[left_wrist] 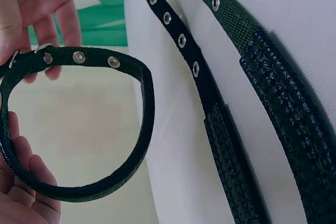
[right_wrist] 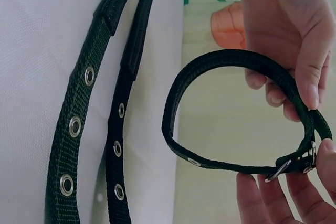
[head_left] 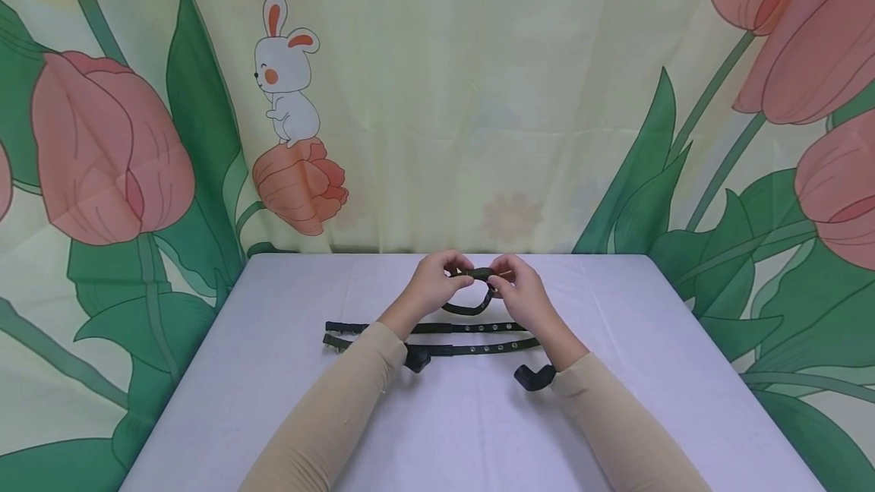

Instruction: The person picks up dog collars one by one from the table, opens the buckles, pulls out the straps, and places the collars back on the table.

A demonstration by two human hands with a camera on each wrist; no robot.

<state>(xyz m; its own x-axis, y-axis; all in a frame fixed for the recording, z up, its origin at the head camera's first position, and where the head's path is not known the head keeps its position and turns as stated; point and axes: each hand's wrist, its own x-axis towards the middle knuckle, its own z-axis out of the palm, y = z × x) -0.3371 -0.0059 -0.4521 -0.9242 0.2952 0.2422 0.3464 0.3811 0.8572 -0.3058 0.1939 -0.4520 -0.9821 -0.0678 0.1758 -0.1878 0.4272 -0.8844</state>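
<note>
A dark green webbing collar with metal eyelets is bent into a loop and held up above the table's far half. My left hand pinches the band on the left side of the loop. On the other side, my right hand grips the collar at its metal buckle, thumb on top and fingers beneath. The strap runs through the buckle in the right wrist view. Nearer to me, two similar collars, a far one and a near one, lie stretched out side by side, partly hidden by my forearms.
The collars lie on a white-covered table, its far edge right before a curtain printed with tulips and a rabbit. A small black piece shows beside the left forearm and another black piece beside the right cuff.
</note>
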